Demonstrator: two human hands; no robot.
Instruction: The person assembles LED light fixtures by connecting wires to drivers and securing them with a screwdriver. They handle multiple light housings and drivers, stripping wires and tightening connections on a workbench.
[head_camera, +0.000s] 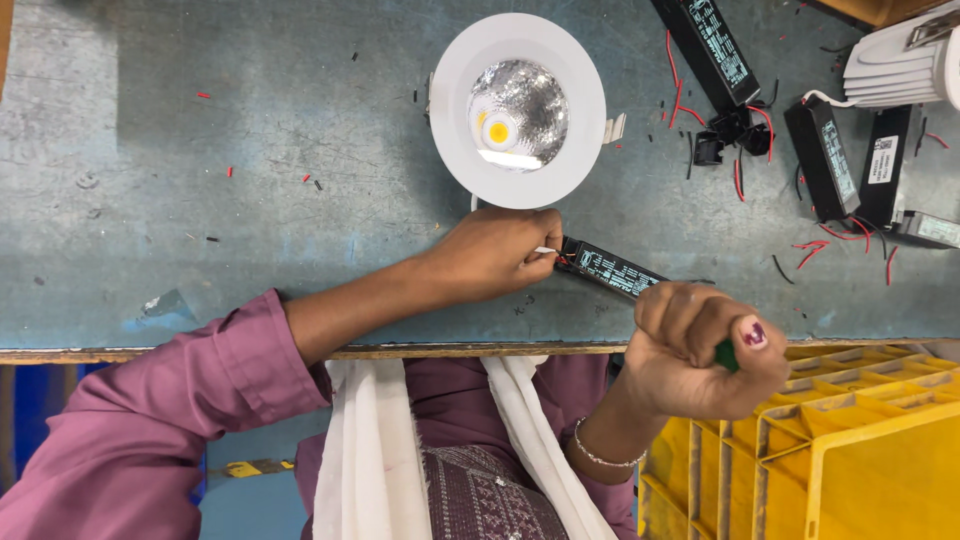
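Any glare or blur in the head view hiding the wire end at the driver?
Head view: bright glare on the downlight reflector only; left hand and driver evenly lit and sharp; right hand close to the lens, slightly soft; the wire end is mostly hidden by the left fingertips, not by glare.

Landmark: round downlight (517, 110), lying face-up on the surface (200, 200).

Driver box (610, 270) just below-right of the downlight, near the surface's front edge. Left hand (495, 252) directly below the downlight, touching the box's end. Right hand (705, 350) farther below-right, over the edge. More driver boxes (825, 155) well right of the downlight. Crate (850, 450) beyond the edge, far lower right.
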